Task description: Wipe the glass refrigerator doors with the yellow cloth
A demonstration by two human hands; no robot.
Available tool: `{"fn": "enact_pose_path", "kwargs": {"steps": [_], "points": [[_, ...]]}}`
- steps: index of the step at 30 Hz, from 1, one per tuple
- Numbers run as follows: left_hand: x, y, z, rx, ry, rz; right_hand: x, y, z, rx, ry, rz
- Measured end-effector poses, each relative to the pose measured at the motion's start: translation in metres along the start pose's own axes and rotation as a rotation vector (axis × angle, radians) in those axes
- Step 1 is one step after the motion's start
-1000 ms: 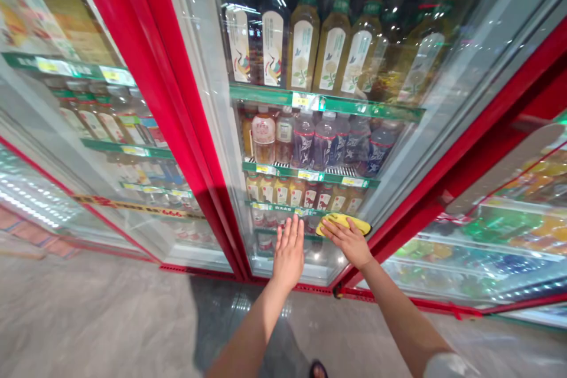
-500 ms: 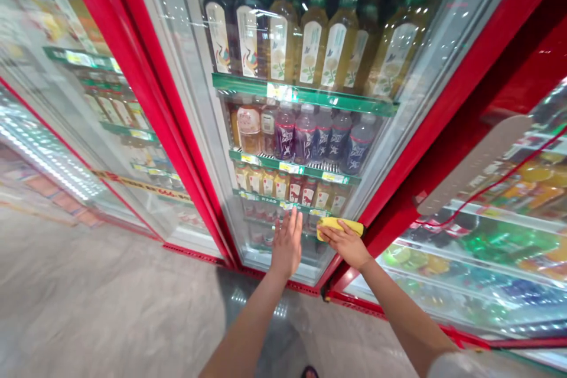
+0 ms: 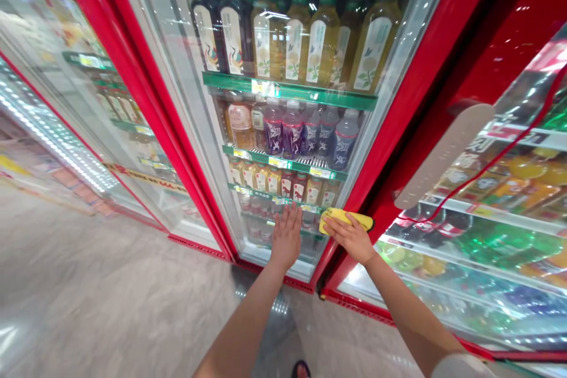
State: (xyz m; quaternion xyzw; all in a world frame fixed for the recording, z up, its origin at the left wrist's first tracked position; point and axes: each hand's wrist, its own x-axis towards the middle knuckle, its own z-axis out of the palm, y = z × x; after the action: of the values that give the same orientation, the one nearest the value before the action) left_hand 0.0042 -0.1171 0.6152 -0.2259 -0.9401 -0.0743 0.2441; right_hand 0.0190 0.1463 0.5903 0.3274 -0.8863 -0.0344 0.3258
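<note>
My left hand (image 3: 286, 238) lies flat with fingers stretched out at the lower part of the glass door (image 3: 266, 257) of a drinks fridge; whether the palm touches the glass, I cannot tell. Beside it, my right hand (image 3: 352, 236) presses a folded yellow cloth (image 3: 361, 221) against the right edge of the door, over the red frame (image 3: 376, 159). The cloth sticks out past the fingers on both sides. Behind the glass stand drink bottles (image 3: 292, 130) on shelves with green price strips (image 3: 287, 91).
To the right is another fridge (image 3: 496, 248) full of drinks, with a long pale door handle (image 3: 445, 156) and a red cord (image 3: 469, 186) across it. A further red-framed fridge (image 3: 128, 106) stands left. Below lies grey floor (image 3: 110, 301), where a foot (image 3: 301, 369) shows.
The cloth and my right hand have shifted slightly right and up, onto the red frame. My left hand stays nearly in place. The view has turned a little to the right.
</note>
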Motion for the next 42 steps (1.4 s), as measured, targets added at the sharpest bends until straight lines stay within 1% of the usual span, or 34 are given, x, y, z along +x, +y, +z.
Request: {"fn": "enact_pose_path", "kwargs": {"steps": [3, 8, 10, 14, 16, 18, 21, 23, 24, 26, 28, 29, 31, 34, 36, 38, 40, 42], "points": [[0.004, 0.009, 0.005, -0.030, -0.038, -0.014, -0.009, 0.004, -0.001, 0.000, 0.001, 0.055], [0.008, 0.018, 0.009, -0.075, -0.104, -0.048, -0.026, -0.004, 0.010, 0.045, -0.033, -0.019], [0.009, 0.019, 0.008, -0.082, -0.148, -0.056, -0.026, -0.001, 0.007, 0.057, -0.053, -0.021], [0.011, 0.017, 0.006, -0.089, -0.207, -0.060, -0.024, 0.008, -0.001, 0.047, -0.066, 0.055], [0.012, 0.017, 0.005, -0.091, -0.222, -0.067, -0.025, 0.006, 0.000, 0.037, -0.054, 0.072], [0.012, 0.016, 0.004, -0.091, -0.235, -0.068, -0.028, 0.001, 0.003, 0.037, -0.034, 0.056], [0.011, 0.012, 0.003, -0.089, -0.249, -0.046, -0.030, -0.005, 0.006, 0.050, -0.010, 0.017], [0.010, 0.009, 0.003, -0.094, -0.248, -0.022, -0.027, -0.006, 0.004, 0.050, 0.002, 0.022], [0.009, 0.007, 0.004, -0.099, -0.242, -0.006, -0.025, -0.007, 0.003, 0.044, 0.011, 0.049], [0.007, 0.003, 0.007, -0.110, -0.218, 0.025, -0.022, -0.012, 0.004, 0.021, 0.039, 0.154], [0.005, -0.001, 0.011, -0.113, -0.190, 0.050, -0.021, -0.023, 0.010, -0.009, 0.068, 0.262], [0.004, -0.004, 0.013, -0.109, -0.178, 0.064, -0.022, -0.030, 0.015, -0.019, 0.075, 0.289], [0.001, -0.013, 0.015, -0.088, -0.162, 0.105, -0.026, -0.044, 0.025, -0.030, 0.064, 0.297], [-0.001, -0.035, 0.014, -0.040, -0.148, 0.198, -0.029, -0.055, 0.034, -0.023, 0.020, 0.308], [0.000, -0.054, 0.012, -0.018, -0.145, 0.273, -0.025, -0.058, 0.034, -0.030, 0.008, 0.387], [0.002, -0.072, 0.012, -0.007, -0.150, 0.356, -0.018, -0.062, 0.037, -0.053, 0.026, 0.508], [0.005, -0.087, 0.014, 0.000, -0.153, 0.432, -0.013, -0.072, 0.045, -0.081, 0.074, 0.616], [0.008, -0.100, 0.019, 0.009, -0.140, 0.489, -0.011, -0.088, 0.061, -0.088, 0.109, 0.676]]}}
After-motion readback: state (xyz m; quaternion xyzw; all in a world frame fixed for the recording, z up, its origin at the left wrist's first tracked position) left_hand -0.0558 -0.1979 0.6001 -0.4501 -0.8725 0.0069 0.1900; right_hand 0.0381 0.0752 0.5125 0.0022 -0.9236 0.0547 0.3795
